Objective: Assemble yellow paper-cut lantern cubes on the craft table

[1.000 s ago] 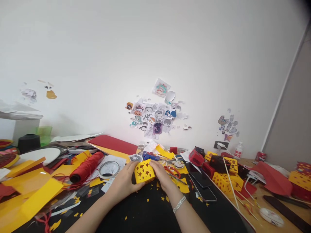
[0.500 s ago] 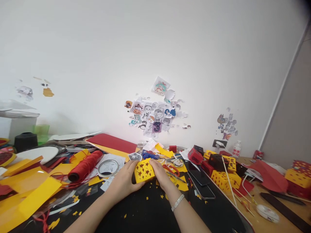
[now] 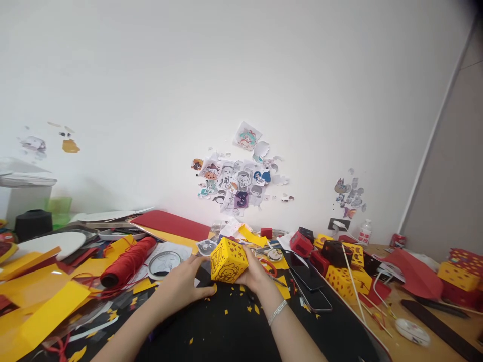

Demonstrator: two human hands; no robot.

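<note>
A yellow paper box with cut-out shapes on top and dark line drawings on its sides is tilted above the black mat. My right hand holds it from the right and below, a bracelet on that wrist. Just left of the box is my left hand, thumb and fingers apart, with a gap between it and the box. Small yellow paper scraps lie on the mat.
Yellow paper sheets and a red cord spool lie left. Two phones, orange-handled scissors and more yellow boxes are to the right. A white mouse sits far right.
The box has turned, so its drawn sides now face me. My left hand has let go of it and moved slightly left. My right hand has shifted to its lower right side.
</note>
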